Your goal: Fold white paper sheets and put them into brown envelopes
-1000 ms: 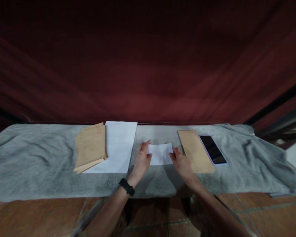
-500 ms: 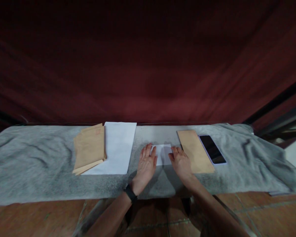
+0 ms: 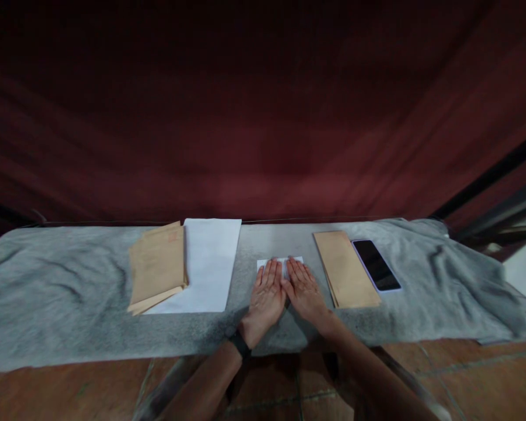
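Note:
A small folded white paper lies on the grey cloth, mostly hidden beneath my hands. My left hand rests flat on its left part, fingers stretched out and pointing away from me. Flat on the right part lies my right hand, its thumb against the left hand. Only the paper's far edge and a bit of its left corner show. To the right, brown envelopes lie at a slant, apart from my right hand.
Left of my hands is a stack of large white sheets, partly covered by a pile of brown envelopes. A phone in a purple case lies at the right. Grey cloth covers the bench before a dark red curtain.
Both hands have moved inward from the paper's two sides and now lie flat on top of it, side by side. More of the paper is covered.

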Motion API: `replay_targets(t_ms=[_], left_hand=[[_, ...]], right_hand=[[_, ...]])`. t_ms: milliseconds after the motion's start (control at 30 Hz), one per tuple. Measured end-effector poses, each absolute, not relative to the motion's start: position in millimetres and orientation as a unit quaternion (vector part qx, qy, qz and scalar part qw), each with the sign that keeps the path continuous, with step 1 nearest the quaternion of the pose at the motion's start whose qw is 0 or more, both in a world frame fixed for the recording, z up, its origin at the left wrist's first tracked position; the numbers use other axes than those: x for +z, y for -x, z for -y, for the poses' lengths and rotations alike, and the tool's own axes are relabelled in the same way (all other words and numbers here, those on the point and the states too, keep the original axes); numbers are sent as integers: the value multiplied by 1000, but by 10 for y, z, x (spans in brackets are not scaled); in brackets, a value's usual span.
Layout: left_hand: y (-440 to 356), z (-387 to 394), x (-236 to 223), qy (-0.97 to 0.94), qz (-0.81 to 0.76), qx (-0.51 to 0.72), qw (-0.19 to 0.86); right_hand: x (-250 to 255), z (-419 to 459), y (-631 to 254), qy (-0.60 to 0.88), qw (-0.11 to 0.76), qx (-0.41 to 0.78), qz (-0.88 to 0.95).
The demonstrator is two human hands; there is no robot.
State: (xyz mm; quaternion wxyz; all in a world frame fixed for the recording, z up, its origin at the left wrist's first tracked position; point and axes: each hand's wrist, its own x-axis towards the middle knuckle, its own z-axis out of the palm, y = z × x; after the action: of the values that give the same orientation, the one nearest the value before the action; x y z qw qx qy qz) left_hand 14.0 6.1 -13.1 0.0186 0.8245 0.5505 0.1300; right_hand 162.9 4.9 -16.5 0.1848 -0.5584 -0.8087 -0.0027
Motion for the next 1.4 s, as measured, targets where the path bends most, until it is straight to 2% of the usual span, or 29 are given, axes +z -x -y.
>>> replay_targets(t_ms=[333, 733, 1033, 1167, 1400], left_hand=[[-9, -72, -99, -785, -606, 126, 6], [42, -31, -57, -762, -635, 126, -5], [145, 20, -128, -746, -647, 145, -62], [24, 99, -43, -772, -611, 159, -67], [-179, 299, -58, -857, -491, 157, -8]], right_hand=[[-266, -51, -1735, 600, 192, -53, 774], [-247, -46, -1775, 612, 177, -50, 769], [-261, -33, -1821, 610, 183, -64, 768], [-278, -26, -1815, 613, 186, -75, 764], [-298, -27, -1835, 598, 186, -81, 775]])
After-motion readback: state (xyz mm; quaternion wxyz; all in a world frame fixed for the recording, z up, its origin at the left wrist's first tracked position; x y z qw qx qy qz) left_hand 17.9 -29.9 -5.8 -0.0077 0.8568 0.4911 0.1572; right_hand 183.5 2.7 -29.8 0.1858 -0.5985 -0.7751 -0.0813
